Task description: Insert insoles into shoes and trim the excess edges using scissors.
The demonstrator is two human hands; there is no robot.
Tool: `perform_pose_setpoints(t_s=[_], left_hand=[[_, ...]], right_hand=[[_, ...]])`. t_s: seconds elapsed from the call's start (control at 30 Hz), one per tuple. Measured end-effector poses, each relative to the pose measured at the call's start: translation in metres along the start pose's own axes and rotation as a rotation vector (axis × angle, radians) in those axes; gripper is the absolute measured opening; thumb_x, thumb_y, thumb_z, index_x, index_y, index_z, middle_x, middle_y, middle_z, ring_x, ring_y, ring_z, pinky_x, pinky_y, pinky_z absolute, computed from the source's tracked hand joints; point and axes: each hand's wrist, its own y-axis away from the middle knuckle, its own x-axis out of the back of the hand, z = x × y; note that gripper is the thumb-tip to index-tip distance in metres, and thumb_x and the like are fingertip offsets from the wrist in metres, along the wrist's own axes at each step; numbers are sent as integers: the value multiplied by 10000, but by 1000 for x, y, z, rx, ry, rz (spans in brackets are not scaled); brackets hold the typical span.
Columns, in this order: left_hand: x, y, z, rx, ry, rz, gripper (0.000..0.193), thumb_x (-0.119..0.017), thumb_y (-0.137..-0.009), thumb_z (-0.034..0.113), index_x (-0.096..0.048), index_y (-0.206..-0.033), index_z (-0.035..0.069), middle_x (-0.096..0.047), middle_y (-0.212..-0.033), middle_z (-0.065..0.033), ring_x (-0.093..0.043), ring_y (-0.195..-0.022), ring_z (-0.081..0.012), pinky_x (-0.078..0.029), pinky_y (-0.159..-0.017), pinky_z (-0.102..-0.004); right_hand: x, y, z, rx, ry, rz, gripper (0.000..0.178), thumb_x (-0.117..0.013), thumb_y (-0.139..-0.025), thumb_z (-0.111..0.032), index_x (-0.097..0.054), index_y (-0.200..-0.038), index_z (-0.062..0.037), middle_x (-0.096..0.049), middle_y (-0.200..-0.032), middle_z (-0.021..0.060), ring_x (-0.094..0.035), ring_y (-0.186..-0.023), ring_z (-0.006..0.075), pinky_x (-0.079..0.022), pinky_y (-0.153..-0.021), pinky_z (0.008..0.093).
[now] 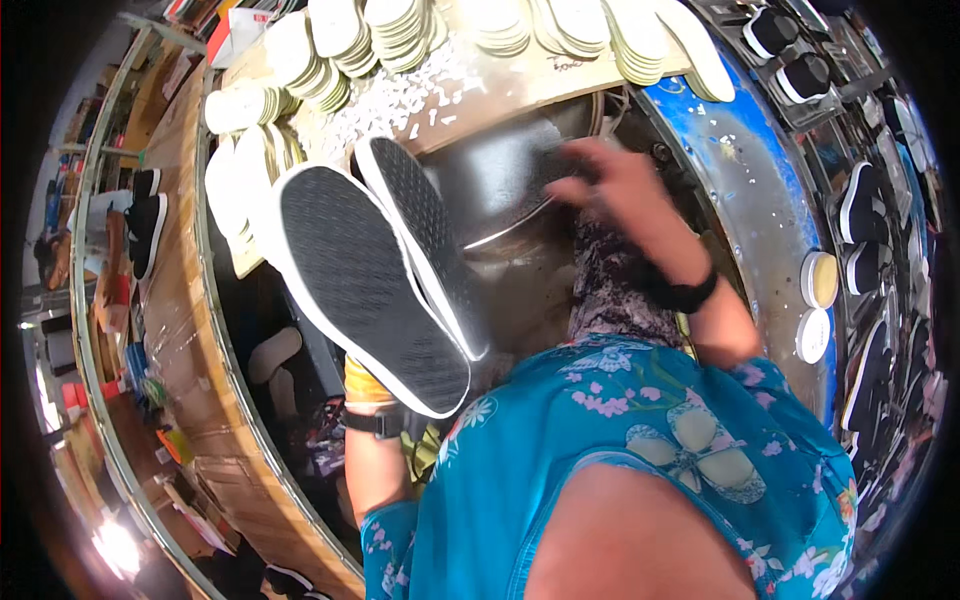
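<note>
A pair of shoes with black textured soles and white edges is held up on the left, soles toward me. The nearer shoe [350, 270] overlaps the other shoe [415, 215]. My left hand is behind them, its fingers hidden; a yellow-orange covering [367, 384] shows above the black wristband, right under the nearer shoe. The pair stays raised on that hand. My right hand [620, 185], blurred by motion, is apart from the shoes over a dark, shiny recess [500, 180]. Its thumb and fingers are spread, with nothing visible between them.
Stacks of pale insoles [400, 30] line the far board [490, 110], which is strewn with white scraps. A blue-edged metal surface [760, 230] on the right carries two round lids [820, 279]. Shoes on racks [865, 205] stand at far right. A wooden bench [180, 330] runs along the left.
</note>
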Motion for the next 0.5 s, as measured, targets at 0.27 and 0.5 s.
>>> perform_pose_setpoints(t_s=[0.27,0.5], left_hand=[[-46,-36,2,40,182,14,329,-460,-896,222,-521,-1136,6,-570,-1100,-114,-561,-943,-234,-462,-823,-326],[-47,-20,-6,124,314,-93,330,-452,-900,229,-522,-1139,12,-569,-1103,-112,-561,-943,-231,-465,-822,-328]], right_hand=[[163,92,165,-742,881,342,427,-553,-752,-304,-546,-1111,-72,-594,-974,247,-562,-947,391,-441,-821,435],[159,68,143,-732,933,112,425,-547,-774,-357,-558,-1087,-71,-595,-982,225,-566,-936,375,-444,-796,448]])
